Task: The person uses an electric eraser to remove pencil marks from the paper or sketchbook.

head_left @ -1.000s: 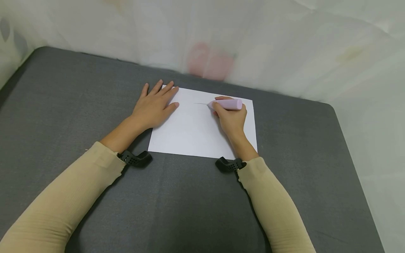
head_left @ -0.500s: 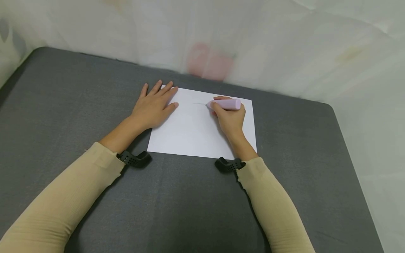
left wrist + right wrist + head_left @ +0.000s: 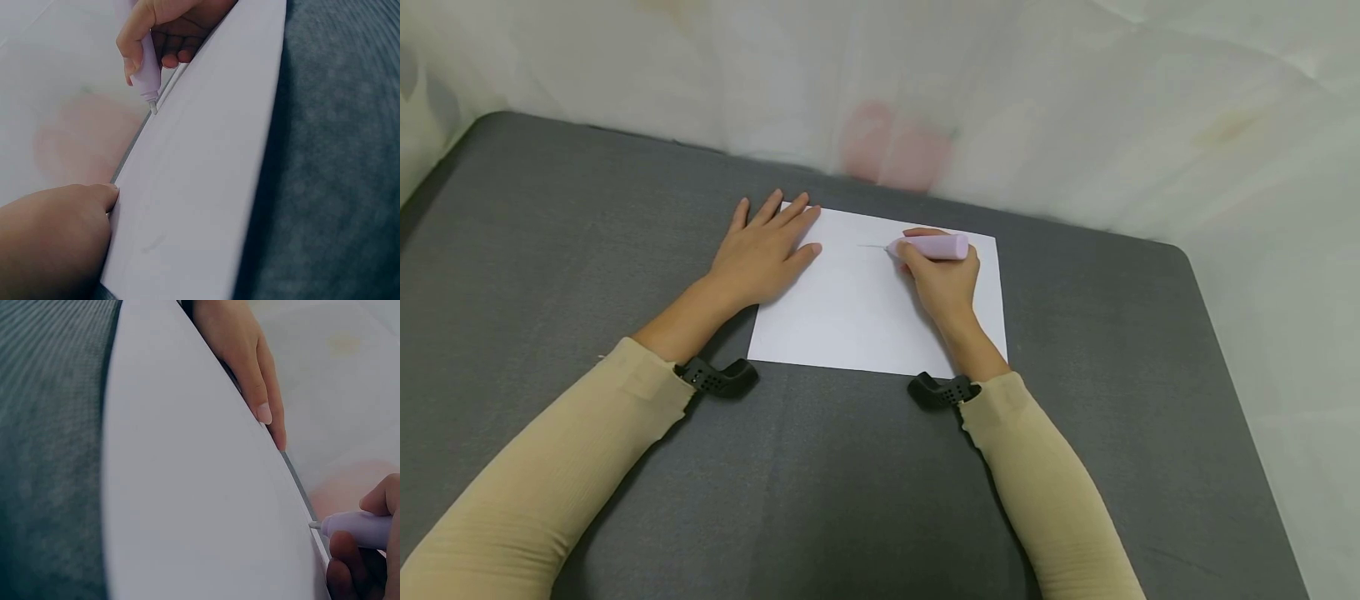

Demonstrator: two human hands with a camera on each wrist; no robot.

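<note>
Left hand (image 3: 765,250) flat, fingers straight, pressing the far-left corner of the white paper (image 3: 857,317) at ten o'clock; right hand (image 3: 942,279) at one o'clock of the sheet, fingers curled round a pale pink marker (image 3: 931,247), tip down on the paper beside a faint line; paper lying on the grey table (image 3: 587,217), mid-centre, toward twelve o'clock.

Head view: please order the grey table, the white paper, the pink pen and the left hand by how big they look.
1. grey table
2. white paper
3. left hand
4. pink pen, held by the right hand, which partly hides it
</note>
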